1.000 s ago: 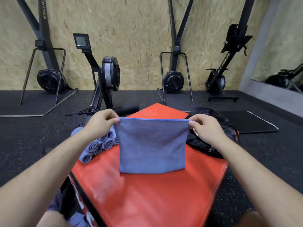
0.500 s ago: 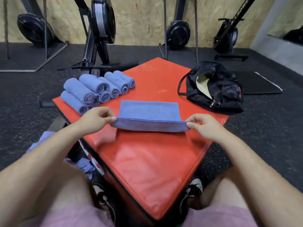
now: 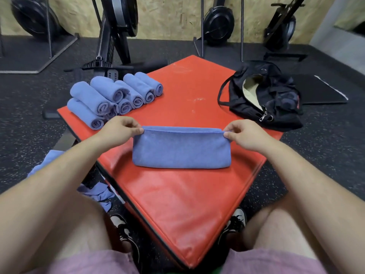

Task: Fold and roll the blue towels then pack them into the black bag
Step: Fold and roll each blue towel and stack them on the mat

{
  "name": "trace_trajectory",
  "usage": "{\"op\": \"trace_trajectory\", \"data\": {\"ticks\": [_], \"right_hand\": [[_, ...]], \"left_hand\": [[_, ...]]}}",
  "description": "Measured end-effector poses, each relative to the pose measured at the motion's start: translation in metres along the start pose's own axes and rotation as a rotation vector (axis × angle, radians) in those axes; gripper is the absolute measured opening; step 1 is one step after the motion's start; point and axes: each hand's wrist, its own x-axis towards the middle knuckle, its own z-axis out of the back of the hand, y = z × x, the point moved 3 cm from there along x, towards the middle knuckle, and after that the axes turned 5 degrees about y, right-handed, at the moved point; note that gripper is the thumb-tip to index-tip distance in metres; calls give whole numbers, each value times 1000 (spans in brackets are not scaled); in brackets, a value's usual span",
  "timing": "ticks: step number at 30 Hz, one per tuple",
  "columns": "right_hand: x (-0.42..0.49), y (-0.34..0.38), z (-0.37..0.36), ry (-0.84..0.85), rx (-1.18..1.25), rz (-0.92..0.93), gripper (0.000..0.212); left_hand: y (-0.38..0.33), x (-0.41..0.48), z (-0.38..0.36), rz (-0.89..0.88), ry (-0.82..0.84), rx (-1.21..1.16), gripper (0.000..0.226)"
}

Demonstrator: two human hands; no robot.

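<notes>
On the left corner of the red counter (image 3: 177, 204) I see rolled blue towels (image 3: 116, 97) piled together. Next, my left hand (image 3: 118, 131) pinches the folded blue towel (image 3: 181, 150) at its far left corner. The towel rests mid-counter, and my right hand (image 3: 245, 135) pinches its far right corner. Farther right, the black bag (image 3: 276, 99) sits unzipped at the counter's edge.

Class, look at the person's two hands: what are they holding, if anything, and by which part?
Both hold the folded blue towel: the left hand pinches its far left corner and the right hand its far right corner, above the red pad.
</notes>
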Motion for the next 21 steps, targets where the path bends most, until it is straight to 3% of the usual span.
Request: {"op": "trace_trajectory", "data": {"ticks": [12,17,21], "right_hand": [[80,-29,-29,-13,-163,-89,5],[91,-33,-43,3,-261,-60,19],[87,-30,-47,15,-353,-107,18]], "left_hand": [[31,86,-24,54,7,145,8],[37,97,-32,-52,62,324,18],[34,100,-31,-89,59,441,5]]}}
